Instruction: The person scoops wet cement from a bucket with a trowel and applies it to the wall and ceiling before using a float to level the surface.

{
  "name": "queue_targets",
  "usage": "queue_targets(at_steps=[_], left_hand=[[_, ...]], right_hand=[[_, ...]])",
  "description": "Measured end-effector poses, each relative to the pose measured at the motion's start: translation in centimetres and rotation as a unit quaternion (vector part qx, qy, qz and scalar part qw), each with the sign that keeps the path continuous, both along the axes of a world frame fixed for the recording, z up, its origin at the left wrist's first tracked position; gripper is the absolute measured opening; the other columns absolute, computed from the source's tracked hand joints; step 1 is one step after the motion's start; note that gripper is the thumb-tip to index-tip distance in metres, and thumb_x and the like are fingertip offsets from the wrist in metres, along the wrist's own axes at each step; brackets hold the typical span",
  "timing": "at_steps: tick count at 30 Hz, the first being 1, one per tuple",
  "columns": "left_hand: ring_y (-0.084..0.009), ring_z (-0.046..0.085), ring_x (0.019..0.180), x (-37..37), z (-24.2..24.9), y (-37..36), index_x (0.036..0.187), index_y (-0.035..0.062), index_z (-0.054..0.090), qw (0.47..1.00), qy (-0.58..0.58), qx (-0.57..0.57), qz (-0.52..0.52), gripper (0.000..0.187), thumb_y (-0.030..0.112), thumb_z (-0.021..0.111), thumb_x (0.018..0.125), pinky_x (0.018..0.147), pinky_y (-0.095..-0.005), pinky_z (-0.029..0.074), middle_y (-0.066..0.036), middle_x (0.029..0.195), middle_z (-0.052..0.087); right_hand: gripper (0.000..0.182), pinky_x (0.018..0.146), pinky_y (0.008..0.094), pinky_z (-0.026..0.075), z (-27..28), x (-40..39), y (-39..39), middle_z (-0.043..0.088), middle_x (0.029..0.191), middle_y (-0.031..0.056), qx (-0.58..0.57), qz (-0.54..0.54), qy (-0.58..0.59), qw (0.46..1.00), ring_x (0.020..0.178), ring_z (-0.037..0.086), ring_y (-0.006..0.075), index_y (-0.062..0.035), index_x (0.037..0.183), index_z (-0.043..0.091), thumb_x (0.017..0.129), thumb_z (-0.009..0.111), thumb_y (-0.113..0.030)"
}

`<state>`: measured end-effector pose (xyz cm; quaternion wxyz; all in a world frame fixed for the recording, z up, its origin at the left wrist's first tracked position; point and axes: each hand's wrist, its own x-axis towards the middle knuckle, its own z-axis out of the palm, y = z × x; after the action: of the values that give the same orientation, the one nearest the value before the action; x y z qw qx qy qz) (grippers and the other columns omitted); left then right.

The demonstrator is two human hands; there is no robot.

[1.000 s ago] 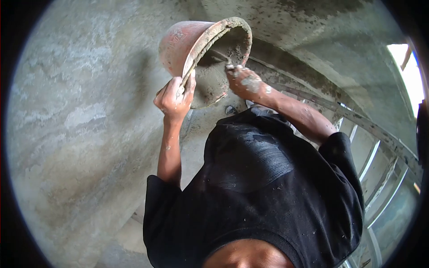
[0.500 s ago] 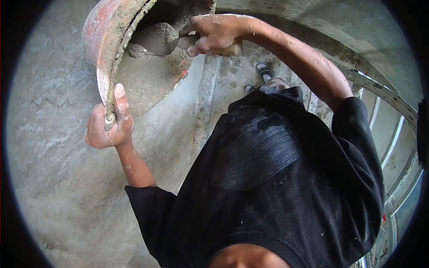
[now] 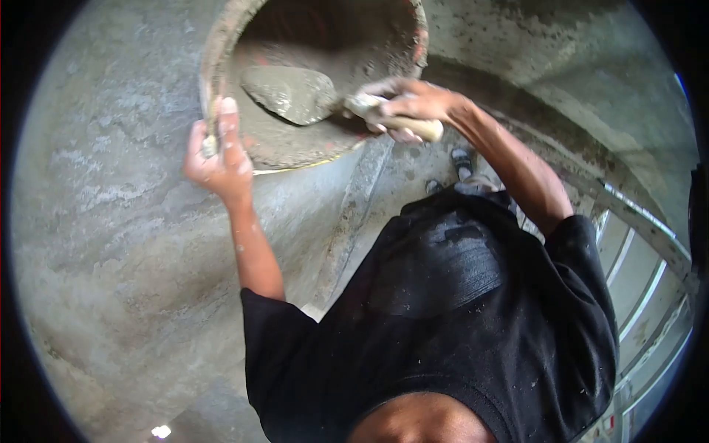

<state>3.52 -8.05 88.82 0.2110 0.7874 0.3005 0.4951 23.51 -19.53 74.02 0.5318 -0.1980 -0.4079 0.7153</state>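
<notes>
A round, mortar-crusted basin [image 3: 221,44] is held tilted at the top of the view, its open side facing me. My left hand [image 3: 220,159] grips a small handle at the basin's left rim, thumb up along the edge. In my right hand [image 3: 406,107] is the pale wooden handle of a trowel [image 3: 288,94]. The trowel's rounded blade lies inside the basin, coated with wet grey mortar. More grey mortar [image 3: 273,148] covers the basin's lower inner wall. Both hands are spotted with mortar.
A rough grey plastered wall [image 3: 111,221] fills the left side. Metal railing bars [image 3: 642,295] stand at the right, below a curved grey edge. My sandalled feet [image 3: 461,162] show on the mortar-stained floor beyond the black shirt.
The basin now shows more of its inside and sits further right in view. The trowel blade lies flatter and in clearer sight, and my right hand is lower and further right.
</notes>
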Motion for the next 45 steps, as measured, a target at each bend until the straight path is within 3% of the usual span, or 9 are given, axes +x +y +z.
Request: queue_targets(at_steps=[5,9,17,23,26,31,33,36,45], left_hand=[[-0.0048,0.040,0.042,-1.7,-6.6,1.7,0.068,0.0033,0.055,0.992,0.012,-0.094,0.086,0.026,0.023,0.065,0.083,0.039,-0.0235,0.034,0.003,0.051,0.045],[-0.0118,0.039,0.043,-3.6,-14.7,0.8,0.062,0.0011,0.051,0.975,0.092,-0.072,0.188,0.039,0.032,0.064,0.082,0.044,-0.0319,0.034,-0.008,0.047,0.043],[-0.0341,0.057,0.057,-12.8,-28.8,-1.8,0.071,0.0001,0.059,0.915,0.289,-0.096,0.264,0.026,0.025,0.062,0.079,0.058,-0.0430,0.043,-0.018,0.062,0.058],[-0.0352,0.060,0.073,-18.9,-30.4,-5.6,0.083,-0.0020,0.063,0.877,0.340,-0.183,0.287,0.024,0.021,0.062,0.077,0.069,-0.0411,0.046,-0.021,0.077,0.062],[-0.0372,0.059,0.075,-20.2,-29.7,-5.4,0.083,-0.0019,0.063,0.886,0.316,-0.197,0.276,0.024,0.021,0.062,0.075,0.069,-0.0427,0.046,-0.023,0.079,0.061],[-0.0369,0.059,0.070,-17.5,-29.0,-5.2,0.085,-0.0008,0.063,0.877,0.308,-0.220,0.298,0.025,0.023,0.063,0.076,0.066,-0.0427,0.046,-0.020,0.075,0.062],[-0.0345,0.059,0.067,-16.9,-30.8,-4.1,0.088,0.0019,0.063,0.885,0.272,-0.218,0.307,0.026,0.024,0.066,0.075,0.064,-0.0414,0.046,-0.018,0.073,0.062],[-0.0328,0.061,0.071,-13.6,-30.4,-3.1,0.088,0.0033,0.061,0.901,0.201,-0.296,0.244,0.029,0.023,0.071,0.069,0.067,-0.0408,0.047,-0.015,0.077,0.064],[-0.0346,0.061,0.074,-3.9,-35.9,-4.2,0.084,-0.0003,0.058,0.880,0.381,-0.184,0.216,0.027,0.016,0.071,0.067,0.068,-0.0418,0.046,-0.021,0.078,0.062]], right_hand=[[0.055,0.055,0.0283,0.049,-1.9,1.7,-3.5,0.059,0.083,0.0071,-0.104,-0.062,-0.233,0.965,0.062,0.057,0.0145,-0.0064,0.124,0.046,0.082,0.059,-0.040],[0.064,0.091,0.0411,0.041,-4.8,3.0,-4.5,0.051,0.118,0.0175,-0.066,-0.044,-0.691,0.718,0.107,0.050,0.0341,-0.0103,0.128,0.044,0.080,0.053,-0.053],[0.041,0.067,0.0342,0.049,-6.8,7.5,-2.2,0.058,0.090,0.0098,-0.197,0.280,-0.500,0.796,0.080,0.056,0.0197,-0.0151,0.121,0.047,0.086,0.051,-0.038],[0.044,0.066,0.0368,0.053,4.9,26.4,1.2,0.062,0.092,0.0127,-0.307,-0.271,-0.385,0.827,0.080,0.061,0.0217,-0.0120,0.124,0.048,0.090,0.043,-0.039],[0.042,0.061,0.0338,0.053,8.8,22.5,-1.1,0.061,0.086,0.0128,-0.270,-0.274,-0.493,0.780,0.075,0.061,0.0194,-0.0146,0.122,0.050,0.090,0.041,-0.040],[0.043,0.066,0.0367,0.052,-7.7,14.9,-6.3,0.059,0.109,0.0088,-0.337,-0.127,-0.222,0.906,0.085,0.060,0.0213,-0.0112,0.123,0.048,0.086,0.050,-0.033],[0.048,0.068,0.0343,0.050,-16.0,11.2,-7.4,0.061,0.103,0.0115,-0.040,-0.104,-0.586,0.802,0.088,0.060,0.0204,-0.0073,0.118,0.052,0.082,0.053,-0.039],[0.050,0.069,0.0357,0.049,-9.1,1.1,-5.4,0.063,0.094,0.0163,-0.304,0.028,-0.608,0.733,0.086,0.061,0.0215,-0.0042,0.106,0.060,0.077,0.055,-0.045],[0.047,0.071,0.0459,0.048,-21.4,-6.9,-6.3,0.062,0.088,0.0251,-0.197,-0.132,-0.635,0.736,0.085,0.060,0.0392,0.0006,0.104,0.054,0.077,0.056,-0.038]])
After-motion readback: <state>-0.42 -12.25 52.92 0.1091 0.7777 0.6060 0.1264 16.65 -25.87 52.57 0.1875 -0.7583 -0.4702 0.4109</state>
